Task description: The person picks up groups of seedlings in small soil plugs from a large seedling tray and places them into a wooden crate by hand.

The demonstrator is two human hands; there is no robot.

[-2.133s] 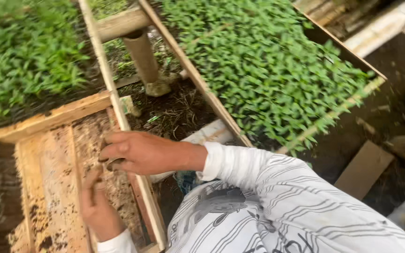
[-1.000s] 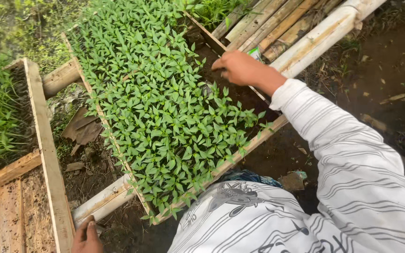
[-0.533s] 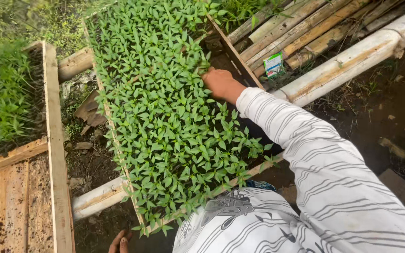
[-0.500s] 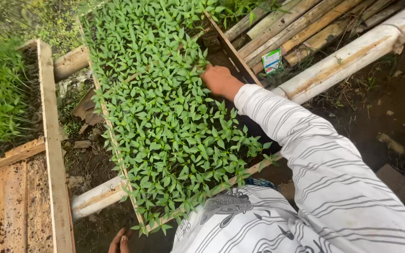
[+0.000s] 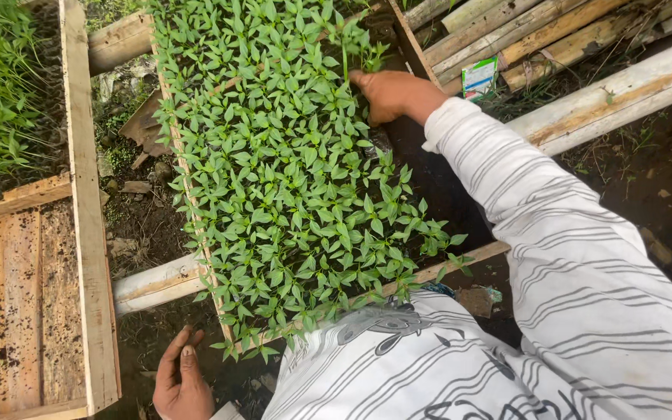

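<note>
A wooden-framed seedling tray [image 5: 213,274] full of small green seedlings [image 5: 289,179] lies across the middle of the view. My right hand [image 5: 393,95] reaches over its far right side and pinches one seedling stem [image 5: 344,62], which stands up above the others. Dark bare soil [image 5: 429,187] shows beside that hand, inside the tray's right part. My left hand [image 5: 180,379] rests low at the tray's near corner, fingers spread, holding nothing. My striped white sleeve and shirt fill the lower right.
Another wooden tray [image 5: 87,233] at left holds seedlings at the top and bare, soil-dusted boards below. Bamboo poles [image 5: 608,85] and stacked slats lie at the upper right, with a small green and white packet [image 5: 477,78] among them. Muddy ground surrounds everything.
My right hand has closed on a seedling at the tray's far right and the stem now stands raised. My left hand has come into view, spread at the tray's near corner.
</note>
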